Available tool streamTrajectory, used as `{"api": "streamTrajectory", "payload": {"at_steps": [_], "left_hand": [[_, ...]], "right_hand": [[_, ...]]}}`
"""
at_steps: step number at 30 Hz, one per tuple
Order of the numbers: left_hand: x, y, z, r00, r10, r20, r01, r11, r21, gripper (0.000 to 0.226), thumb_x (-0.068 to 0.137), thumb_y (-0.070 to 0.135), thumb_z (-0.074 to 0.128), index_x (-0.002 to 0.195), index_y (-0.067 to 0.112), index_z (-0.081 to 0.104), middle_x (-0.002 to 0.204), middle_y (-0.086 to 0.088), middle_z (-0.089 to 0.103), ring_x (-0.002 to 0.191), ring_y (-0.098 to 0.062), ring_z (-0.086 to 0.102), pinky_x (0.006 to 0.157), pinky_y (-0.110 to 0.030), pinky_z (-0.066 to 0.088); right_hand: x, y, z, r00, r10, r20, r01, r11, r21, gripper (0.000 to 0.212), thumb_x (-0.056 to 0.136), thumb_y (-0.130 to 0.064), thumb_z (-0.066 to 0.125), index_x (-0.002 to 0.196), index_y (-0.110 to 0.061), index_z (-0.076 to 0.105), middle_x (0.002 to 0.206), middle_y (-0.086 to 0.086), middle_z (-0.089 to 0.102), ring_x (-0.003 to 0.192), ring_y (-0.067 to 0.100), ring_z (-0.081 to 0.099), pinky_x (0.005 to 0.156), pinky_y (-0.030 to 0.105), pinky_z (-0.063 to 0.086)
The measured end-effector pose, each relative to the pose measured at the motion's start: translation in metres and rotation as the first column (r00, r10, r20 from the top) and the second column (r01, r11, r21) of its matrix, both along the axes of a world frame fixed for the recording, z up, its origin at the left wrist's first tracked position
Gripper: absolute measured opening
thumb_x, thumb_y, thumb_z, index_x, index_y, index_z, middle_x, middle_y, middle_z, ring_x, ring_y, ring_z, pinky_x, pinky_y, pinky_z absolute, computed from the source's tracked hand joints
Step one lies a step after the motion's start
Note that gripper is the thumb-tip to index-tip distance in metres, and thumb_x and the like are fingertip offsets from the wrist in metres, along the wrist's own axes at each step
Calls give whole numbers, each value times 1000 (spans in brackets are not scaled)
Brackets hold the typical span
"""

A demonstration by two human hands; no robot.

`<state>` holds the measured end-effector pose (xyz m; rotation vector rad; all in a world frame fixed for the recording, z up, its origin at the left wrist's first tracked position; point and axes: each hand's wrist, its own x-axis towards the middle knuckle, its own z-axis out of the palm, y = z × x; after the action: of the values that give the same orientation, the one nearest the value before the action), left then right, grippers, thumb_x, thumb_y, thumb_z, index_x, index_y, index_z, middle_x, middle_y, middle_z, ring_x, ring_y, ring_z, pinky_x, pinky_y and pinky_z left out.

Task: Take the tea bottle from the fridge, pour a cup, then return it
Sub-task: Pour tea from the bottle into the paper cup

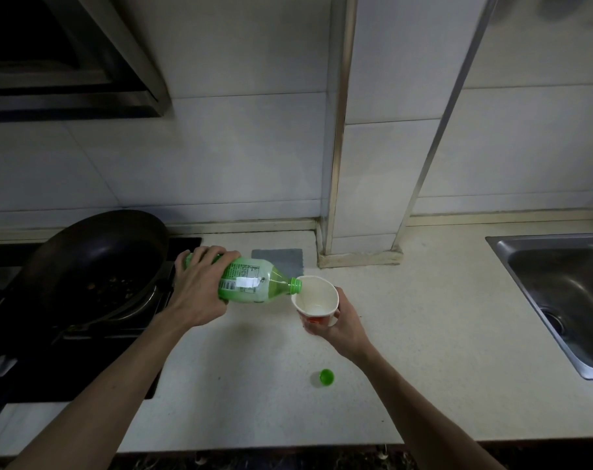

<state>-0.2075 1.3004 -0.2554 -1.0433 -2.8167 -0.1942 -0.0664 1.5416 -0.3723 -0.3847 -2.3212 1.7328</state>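
My left hand [200,286] grips the green tea bottle [254,283] around its body and holds it tipped almost level, with the open neck over the rim of a white paper cup [317,298]. My right hand [342,325] holds that cup from below and behind, tilted toward the bottle, above the counter. The inside of the cup looks white; I cannot make out any liquid in it. The green cap [326,377] lies on the white counter, nearer to me than the cup.
A dark wok [95,259] sits on the black stove at the left. A grey cloth [281,259] lies by the wall behind the bottle. A steel sink [559,293] is at the right. A tiled pillar [366,164] rises behind the cup.
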Motion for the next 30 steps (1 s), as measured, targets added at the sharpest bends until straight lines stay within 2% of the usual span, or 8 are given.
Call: {"api": "streamTrajectory", "payload": {"at_steps": [13,22,30], "left_hand": [[-6,9,2,995,-40,-95,37,999,-29,90,38,13,77,123,28,54,117,3,54,113,-18,39,104,-50,25],[-5,11,7,994,-48,-98,43,998,-46,90,39,11,77,124,28,54,119,2,54,115,-22,43,104,-50,23],[-6,13,11,993,-55,-102,49,997,-59,90,40,11,78,125,28,54,120,1,54,117,-24,45,103,-51,25]], "right_hand": [[3,3,1,1000,-9,18,8,1000,11,76,70,-23,86,133,-22,44,124,-7,55,114,8,54,84,14,51],[6,4,2,999,-29,28,29,1000,-11,74,70,-23,87,130,-27,45,121,-11,56,111,2,55,81,10,50],[7,3,1,999,-24,44,25,1000,-6,74,71,-24,86,131,-29,44,122,-12,55,113,5,54,79,9,50]]}}
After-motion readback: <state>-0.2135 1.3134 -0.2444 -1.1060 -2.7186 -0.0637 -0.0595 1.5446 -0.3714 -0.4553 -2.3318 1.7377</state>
